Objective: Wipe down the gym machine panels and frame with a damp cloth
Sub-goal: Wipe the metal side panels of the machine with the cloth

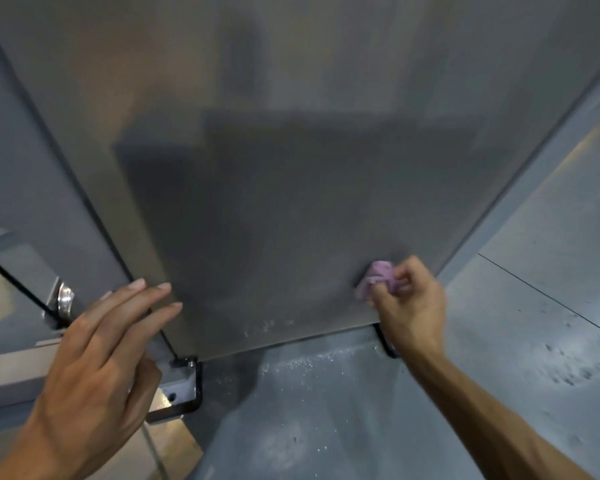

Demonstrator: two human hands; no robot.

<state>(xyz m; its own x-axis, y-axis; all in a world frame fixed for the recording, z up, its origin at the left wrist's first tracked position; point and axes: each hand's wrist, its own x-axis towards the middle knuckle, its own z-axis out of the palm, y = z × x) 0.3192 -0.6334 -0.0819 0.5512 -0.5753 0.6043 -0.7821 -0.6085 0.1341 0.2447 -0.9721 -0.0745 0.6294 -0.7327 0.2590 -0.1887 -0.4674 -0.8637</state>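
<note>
Head-camera view, the only one we have: our right hand (407, 299) presses a bunched pink cloth (378, 279) against the lower right corner of the grey machine panel (291, 202), its grip curled tight round the wad so the fabric stays flat to the surface. Our left hand (104, 344) rests with fingers straight and apart, holding nothing, the tips lying on the panel's left edge, seemingly to steady the sheet or ourselves while we lean in. Pale smudges (267, 325) show along the bottom edge, between the two hands, and we judge they are the likely next target of the wipe. Below the panel a dark metal bracket (187, 386) ties the left corner to the frame; the dusty floor (534, 341) spreads to the right. Whether the cloth is damp we cannot tell.
</note>
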